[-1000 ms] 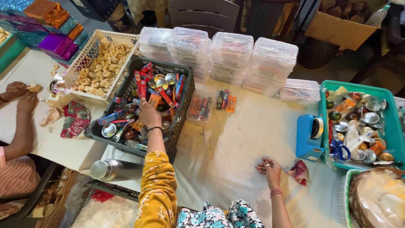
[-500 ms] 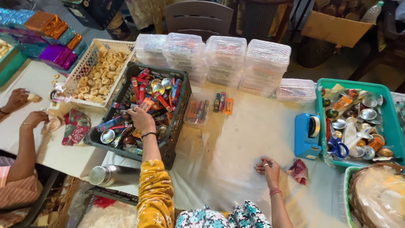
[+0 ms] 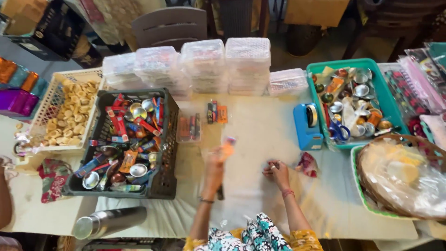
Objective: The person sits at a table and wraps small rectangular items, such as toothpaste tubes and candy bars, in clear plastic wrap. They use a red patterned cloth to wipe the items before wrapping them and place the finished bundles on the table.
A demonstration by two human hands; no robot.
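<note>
The left hand (image 3: pixel 214 168) grips a blurred, seemingly orange packet (image 3: pixel 226 148) (near the black crate (image 3: pixel 168 139)); the right hand (image 3: pixel 277 172) rests curled.

open: bare counter (image 3: pixel 260 139) between both hands and ahead | left: black crate (image 3: pixel 165 153) blocks | right: blue tape dispenser (image 3: pixel 304 128), teal tray (image 3: pixel 388 104) | rear: stacked clear boxes (image 3: pixel 204 65)

Table (image 3: pixel 260 139), white-covered. On it: dark crate (image 3: pixel 162 181) of small packets and tins, cream basket (image 3: pixel 51 100) of pale pieces, stacked clear lidded boxes (image 3: pixel 204 65), teal tray (image 3: pixel 371 81), blue tape dispenser (image 3: pixel 306 125), wicker basket (image 3: pixel 418 144). Near front edge: steel flask (image 3: pixel 109 222), red wrapper (image 3: pixel 306 163).
</note>
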